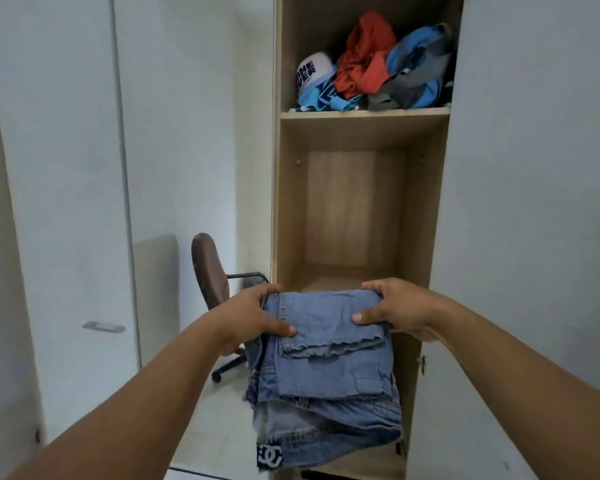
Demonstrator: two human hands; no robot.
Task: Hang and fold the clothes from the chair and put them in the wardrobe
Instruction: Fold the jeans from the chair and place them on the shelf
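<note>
While the folded jeans (326, 344) were held at the wardrobe (354, 209) front, left hand (257, 317) and right hand (395, 311) gripped their top edges; shelving remained, chair (210, 268) apparently bare.

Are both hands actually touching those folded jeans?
Touching. The head view shows the left hand and right hand gripping the folded jeans, thumbs pressed on top.

The folded jeans (326, 362) are faded light blue denim with paler worn patches, and a dark navy label with white lettering (269, 455) shows at the lower edge. The wardrobe (355, 209) is pale wood-grain inside with white doors. On its upper shelf (364, 113) lie an orange-red garment (364, 57), sky-blue and grey clothes (420, 74) and a white cap with dark blue print (312, 72); the chair (210, 268) is brown with a black base.
</note>
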